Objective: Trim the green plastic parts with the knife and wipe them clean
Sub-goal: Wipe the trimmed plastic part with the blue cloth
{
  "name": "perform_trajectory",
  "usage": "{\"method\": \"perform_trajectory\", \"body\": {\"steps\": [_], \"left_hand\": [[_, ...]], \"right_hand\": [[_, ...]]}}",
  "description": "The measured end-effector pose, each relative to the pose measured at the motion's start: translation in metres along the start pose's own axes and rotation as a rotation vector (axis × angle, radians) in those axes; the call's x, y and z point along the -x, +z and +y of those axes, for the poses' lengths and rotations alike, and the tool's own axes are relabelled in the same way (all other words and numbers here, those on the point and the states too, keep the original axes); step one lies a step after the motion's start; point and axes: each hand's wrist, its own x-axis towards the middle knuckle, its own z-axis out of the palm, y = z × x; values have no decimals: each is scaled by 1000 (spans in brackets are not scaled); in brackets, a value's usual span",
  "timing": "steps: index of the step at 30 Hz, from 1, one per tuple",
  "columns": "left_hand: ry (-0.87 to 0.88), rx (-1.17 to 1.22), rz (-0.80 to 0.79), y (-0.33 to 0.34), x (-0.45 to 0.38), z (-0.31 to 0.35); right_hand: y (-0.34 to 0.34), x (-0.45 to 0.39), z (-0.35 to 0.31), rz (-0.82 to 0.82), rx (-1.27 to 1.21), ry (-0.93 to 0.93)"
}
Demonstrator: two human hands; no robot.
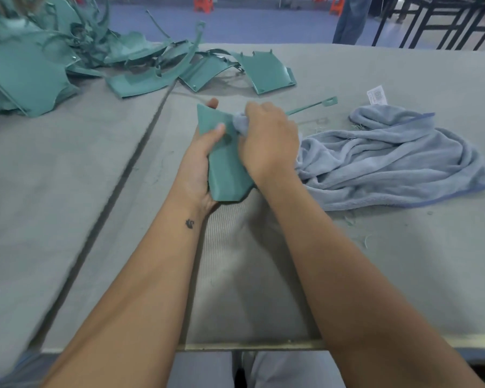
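Note:
My left hand (200, 161) grips a green plastic part (224, 169) from its left side, thumb on top, holding it just above the table. My right hand (269, 144) is closed on a bunched corner of the grey-blue towel (389, 161) and presses it against the upper right of that part. The remainder of the towel lies crumpled on the table to the right. No knife is visible.
A heap of green plastic parts (39, 60) covers the far left of the grey felt table (67, 191); two curved panels (266, 74) lie behind my hands. A thin green strip (311, 105) rests near the towel. Green shavings (359, 228) dot the right side. A person's legs stand beyond the table.

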Motion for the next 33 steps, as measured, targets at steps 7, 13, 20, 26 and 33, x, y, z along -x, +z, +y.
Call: {"method": "perform_trajectory", "body": {"steps": [7,13,20,26,33], "left_hand": [[58,-136,26,-10,-3,2],[43,-123,156,-14,-8,1],[55,-216,107,-15,-4,11],[156,-504,98,-13,0,8],[155,-484,76,-15,2,10]], "right_hand": [[2,-13,5,-94,14,151],[-12,16,8,-243,12,0],[-19,39,20,-118,-342,62],[-31,13,6,235,-730,311],[-8,4,-34,99,-470,196]]}}
